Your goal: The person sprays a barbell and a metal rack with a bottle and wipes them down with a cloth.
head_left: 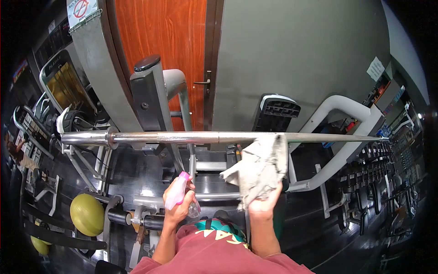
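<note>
A long metal barbell (pixel 182 137) runs across the view in front of me. My left hand (pixel 179 201) is wrapped round a pink and clear spray bottle (pixel 175 194), below the bar. A crumpled, stained whitish cloth (pixel 262 169) hangs from my right hand (pixel 264 203), its upper edge against the right half of the bar. The cloth covers most of my right fingers.
Behind the bar are a grey machine frame (pixel 150 96), a wooden door (pixel 159 36) and a grey wall. A yellow-green ball (pixel 86 214) sits at the lower left. Dumbbell racks (pixel 374 169) stand at the right. A person (pixel 20 155) is at the far left.
</note>
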Action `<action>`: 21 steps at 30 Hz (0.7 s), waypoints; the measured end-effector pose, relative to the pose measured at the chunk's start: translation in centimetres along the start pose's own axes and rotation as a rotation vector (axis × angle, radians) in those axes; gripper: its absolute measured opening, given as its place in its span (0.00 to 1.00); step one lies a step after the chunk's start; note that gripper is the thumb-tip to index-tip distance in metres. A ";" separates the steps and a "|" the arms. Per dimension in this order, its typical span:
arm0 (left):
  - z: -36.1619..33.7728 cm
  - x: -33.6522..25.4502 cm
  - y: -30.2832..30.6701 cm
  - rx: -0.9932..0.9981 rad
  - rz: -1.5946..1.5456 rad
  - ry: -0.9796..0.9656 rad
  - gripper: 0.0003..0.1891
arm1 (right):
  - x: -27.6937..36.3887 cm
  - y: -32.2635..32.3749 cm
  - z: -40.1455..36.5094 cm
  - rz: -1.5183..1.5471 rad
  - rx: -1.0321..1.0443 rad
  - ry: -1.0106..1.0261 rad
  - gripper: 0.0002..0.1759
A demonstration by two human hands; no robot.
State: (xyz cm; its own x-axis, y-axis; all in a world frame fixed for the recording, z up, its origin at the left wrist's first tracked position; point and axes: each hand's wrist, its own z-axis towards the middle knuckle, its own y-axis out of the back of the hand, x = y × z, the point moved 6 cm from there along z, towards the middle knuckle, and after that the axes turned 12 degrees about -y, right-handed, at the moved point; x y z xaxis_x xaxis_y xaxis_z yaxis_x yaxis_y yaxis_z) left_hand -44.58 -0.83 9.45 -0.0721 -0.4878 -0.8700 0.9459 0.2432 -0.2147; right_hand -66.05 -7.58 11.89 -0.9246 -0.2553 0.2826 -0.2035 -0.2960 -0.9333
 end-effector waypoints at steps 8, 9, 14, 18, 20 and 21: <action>4.7 -6.9 -0.7 0.262 0.530 -0.520 0.09 | 8.7 -4.0 2.9 -0.984 -0.181 0.426 0.29; 5.1 -7.3 -0.9 0.258 0.531 -0.525 0.09 | 8.6 -4.6 5.4 -0.270 0.192 0.121 0.28; 6.7 -7.5 -0.6 -0.027 0.131 -0.282 0.09 | 8.5 -6.9 12.6 -0.452 0.010 -0.269 0.31; 7.7 -7.5 -0.2 -0.232 0.144 -0.144 0.13 | 8.9 -5.3 16.6 -0.341 -0.166 -0.397 0.34; 8.5 -8.6 -0.1 -0.282 0.156 -0.130 0.13 | 8.7 -5.8 18.3 -0.370 -0.141 -0.487 0.33; 8.8 -9.0 -0.2 -0.253 0.243 -0.126 0.14 | 8.6 -6.4 18.8 -0.401 -0.130 -0.523 0.33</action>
State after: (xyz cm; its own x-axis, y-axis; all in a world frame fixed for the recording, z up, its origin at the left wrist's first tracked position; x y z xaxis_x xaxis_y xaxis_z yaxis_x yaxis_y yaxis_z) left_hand -41.31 -3.88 21.28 0.1991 -0.4860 -0.8510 0.8214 0.5563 -0.1256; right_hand -66.65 -25.23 24.43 -0.4984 -0.5707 0.6526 -0.5658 -0.3562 -0.7437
